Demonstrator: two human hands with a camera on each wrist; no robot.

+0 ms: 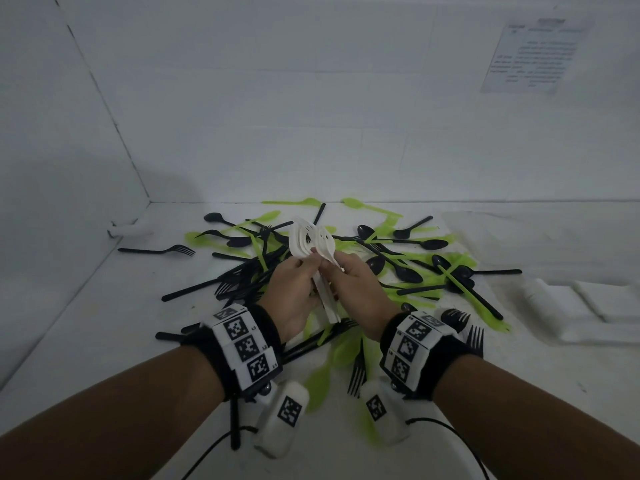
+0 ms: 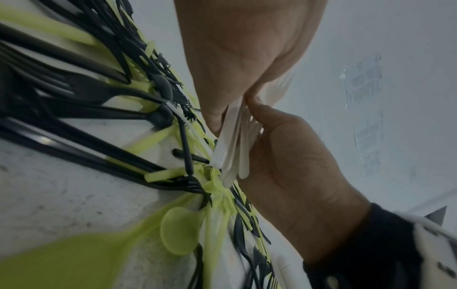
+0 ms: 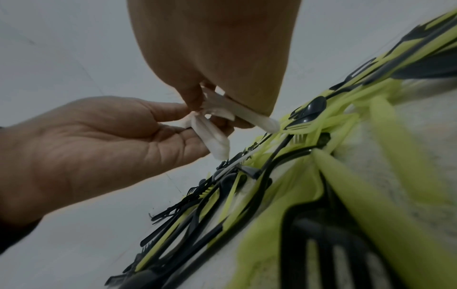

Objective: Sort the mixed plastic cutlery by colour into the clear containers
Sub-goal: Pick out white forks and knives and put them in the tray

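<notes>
Gripped in both hands, left (image 1: 294, 289) and right (image 1: 358, 289), fingers pinched round white bundle (image 1: 313, 244): likely squaring the whites for one drop. Held just above pile (image 1: 398, 265). Beyond pile, rightward, clear container (image 1: 588, 303).

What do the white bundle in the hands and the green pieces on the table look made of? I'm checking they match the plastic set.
White bundle: thin matte, opaque plastic, judging by its slim ribbed handles. Green pieces: glossy, slightly translucent plastic, it seems, since dark cutlery shows faintly through them. Both hands, left hand and right hand, grip the bundle.
</notes>
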